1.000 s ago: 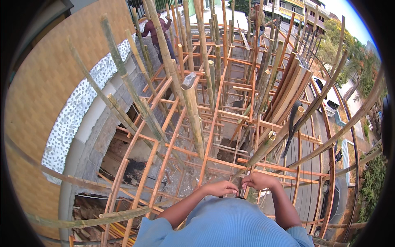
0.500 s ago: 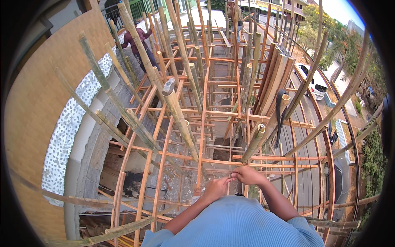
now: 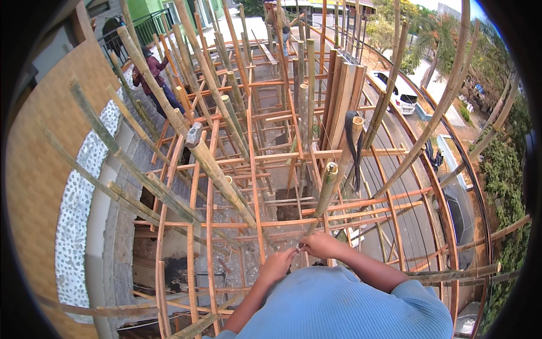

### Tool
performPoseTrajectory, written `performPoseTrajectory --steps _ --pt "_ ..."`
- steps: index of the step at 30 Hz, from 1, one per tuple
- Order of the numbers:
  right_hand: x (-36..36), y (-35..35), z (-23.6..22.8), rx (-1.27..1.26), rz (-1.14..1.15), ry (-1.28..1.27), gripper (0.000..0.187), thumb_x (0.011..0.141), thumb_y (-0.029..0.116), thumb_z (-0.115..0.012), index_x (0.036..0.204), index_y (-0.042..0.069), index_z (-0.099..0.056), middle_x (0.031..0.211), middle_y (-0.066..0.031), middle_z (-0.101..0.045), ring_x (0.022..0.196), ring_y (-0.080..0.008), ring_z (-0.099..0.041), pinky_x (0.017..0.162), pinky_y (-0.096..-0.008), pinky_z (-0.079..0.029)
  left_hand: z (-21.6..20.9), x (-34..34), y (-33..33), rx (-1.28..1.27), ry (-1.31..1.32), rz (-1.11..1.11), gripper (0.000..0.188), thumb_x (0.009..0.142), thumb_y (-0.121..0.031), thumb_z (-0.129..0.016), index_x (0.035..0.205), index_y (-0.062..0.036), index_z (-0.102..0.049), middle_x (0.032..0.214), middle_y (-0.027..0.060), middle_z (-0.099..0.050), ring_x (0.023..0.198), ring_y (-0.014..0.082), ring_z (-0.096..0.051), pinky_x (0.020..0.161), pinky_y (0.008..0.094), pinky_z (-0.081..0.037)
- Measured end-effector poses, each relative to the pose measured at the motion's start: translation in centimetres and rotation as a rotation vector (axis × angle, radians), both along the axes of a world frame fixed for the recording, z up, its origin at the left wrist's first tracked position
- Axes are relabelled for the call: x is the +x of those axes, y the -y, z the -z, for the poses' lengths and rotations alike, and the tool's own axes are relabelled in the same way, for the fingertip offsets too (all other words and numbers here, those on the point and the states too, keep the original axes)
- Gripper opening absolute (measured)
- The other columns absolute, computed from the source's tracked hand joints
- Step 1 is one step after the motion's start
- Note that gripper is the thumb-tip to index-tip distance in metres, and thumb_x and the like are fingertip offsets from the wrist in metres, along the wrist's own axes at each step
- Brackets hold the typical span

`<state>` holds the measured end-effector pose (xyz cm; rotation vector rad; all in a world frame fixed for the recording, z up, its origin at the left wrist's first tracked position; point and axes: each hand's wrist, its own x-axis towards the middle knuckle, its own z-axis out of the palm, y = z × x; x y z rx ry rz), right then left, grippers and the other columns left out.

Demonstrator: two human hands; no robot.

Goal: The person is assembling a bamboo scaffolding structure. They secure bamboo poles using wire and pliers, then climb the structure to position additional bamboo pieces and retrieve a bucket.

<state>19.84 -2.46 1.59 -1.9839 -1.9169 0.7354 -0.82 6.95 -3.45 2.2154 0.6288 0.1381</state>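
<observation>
My left hand [image 3: 276,265] and my right hand [image 3: 318,245] meet in front of my chest, fingertips pinched together. A small pale bit shows between the fingers, too small to name. Just beyond my right hand rises an upright bamboo pole [image 3: 326,189] with a cut top. Behind it, a black strap [image 3: 354,144] hangs over the top of another bamboo pole [image 3: 343,148]. Farther left, a hammer's metal head [image 3: 193,133] rests on top of a thick bamboo pole [image 3: 217,175]. Below my hands runs a lattice of reddish timber battens [image 3: 254,186].
Long timber boards [image 3: 341,99] stand upright ahead. One person [image 3: 152,79] is at the far left, another [image 3: 276,22] at the far back. Ground lies far below through the gaps in the lattice. Cables run above the road at right, near a white car [image 3: 402,96].
The view has turned to the right, so the scaffold sits farther left in the picture. My hands stay pinched together in front of me.
</observation>
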Motion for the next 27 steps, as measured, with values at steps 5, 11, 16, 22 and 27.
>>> performPoseTrajectory --steps 5,11,16,22,27 --pt "-0.4 -0.5 -3.4 -0.158 -0.096 0.097 0.019 0.092 0.023 -0.068 0.101 0.009 -0.075 0.088 -0.0163 -0.074 0.086 -0.0355 -0.072 0.076 -0.0460 -0.056 -1.2 0.4 -0.7 -0.145 -0.046 0.105 0.026 0.104 -0.028 -0.054 0.116 -0.0086 -0.067 0.097 0.0245 -0.071 0.094 0.0465 -0.067 0.081 0.0536 -0.052" --pt "1.7 -1.9 -4.6 -0.153 -0.398 0.060 0.020 0.091 0.022 -0.070 0.107 0.010 -0.076 0.084 -0.0158 -0.074 0.081 -0.0318 -0.073 0.071 -0.0440 -0.056 -2.9 0.9 -1.8 -0.340 -0.098 0.389 0.027 0.106 -0.027 -0.054 0.115 -0.0066 -0.069 0.102 0.0179 -0.071 0.098 0.0339 -0.067 0.087 0.0437 -0.051" --pt "2.3 -3.2 -4.8 -0.415 -0.367 -0.457 0.019 0.099 0.019 -0.067 0.108 0.005 -0.075 0.083 -0.0080 -0.075 0.074 -0.0186 -0.071 0.068 -0.0363 -0.056 -4.8 0.1 -3.4 -0.521 -0.070 0.547 0.028 0.108 -0.026 -0.051 0.109 -0.0036 -0.068 0.091 0.0084 -0.066 0.085 0.0192 -0.060 0.081 0.0353 -0.049" --pt "2.1 -3.0 -2.5 -0.236 0.053 -0.648 0.021 0.103 0.019 -0.062 0.107 0.002 -0.074 0.082 -0.0054 -0.075 0.072 -0.0141 -0.070 0.067 -0.0330 -0.055 -0.8 -0.5 -2.8 -0.769 0.334 -0.042 0.027 0.111 -0.028 -0.048 0.112 -0.0085 -0.067 0.074 -0.0086 -0.043 0.067 0.0013 -0.036 0.060 0.0220 -0.030" --pt "0.5 -2.7 -3.4 0.103 -0.050 0.014 0.015 0.093 0.016 -0.067 0.099 0.003 -0.073 0.083 -0.0166 -0.073 0.076 -0.0343 -0.072 0.071 -0.0462 -0.056 -0.3 1.2 -1.4 -0.376 0.256 -0.262 0.027 0.107 -0.022 -0.051 0.116 -0.0040 -0.069 0.100 0.0101 -0.072 0.092 0.0208 -0.067 0.086 0.0347 -0.051"
